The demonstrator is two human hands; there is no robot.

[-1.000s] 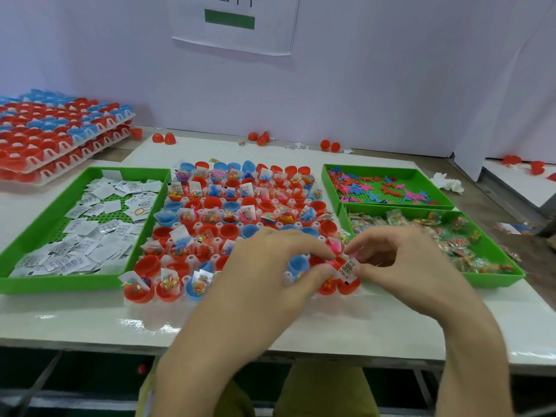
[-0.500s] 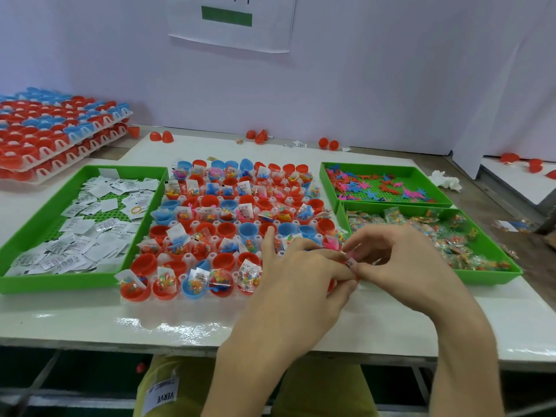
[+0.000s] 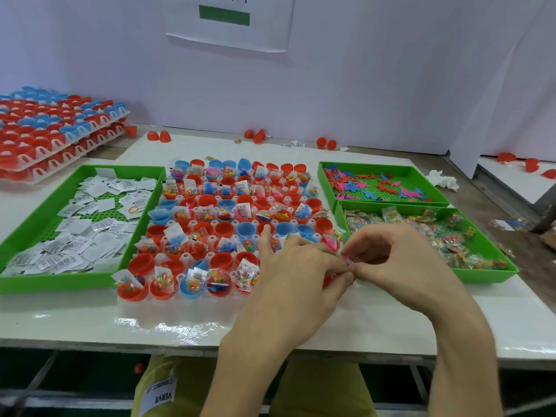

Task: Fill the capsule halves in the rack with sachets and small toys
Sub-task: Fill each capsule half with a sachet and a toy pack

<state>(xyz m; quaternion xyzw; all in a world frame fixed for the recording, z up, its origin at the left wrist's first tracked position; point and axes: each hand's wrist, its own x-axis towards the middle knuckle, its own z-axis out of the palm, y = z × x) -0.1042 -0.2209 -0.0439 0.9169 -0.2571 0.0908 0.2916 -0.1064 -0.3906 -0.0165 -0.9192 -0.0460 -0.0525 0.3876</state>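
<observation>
A white rack (image 3: pixel 141 299) of red and blue capsule halves (image 3: pixel 224 228) sits mid-table; many halves hold a white sachet and a small toy. My left hand (image 3: pixel 296 272) and my right hand (image 3: pixel 400 263) meet over the rack's near right corner. Between their fingertips both pinch a small white sachet (image 3: pixel 347 261), mostly hidden. The capsule halves under the hands are covered. A green tray of white sachets (image 3: pixel 90 224) lies to the left. Two green trays to the right hold flat coloured toys (image 3: pixel 376 185) and bagged toys (image 3: pixel 445 239).
Stacked racks of closed red and blue capsules (image 3: pixel 48 127) stand at the far left. Loose red capsule halves (image 3: pixel 254 135) lie along the back wall. A crumpled white tissue (image 3: pixel 442 179) lies right of the trays. The table's front edge (image 3: pixel 120 341) runs just below the rack.
My left hand slid right off the front row, uncovering several filled halves, and closed against my right hand. The sachet, plainly seen a second ago, is now nearly hidden between the fingertips.
</observation>
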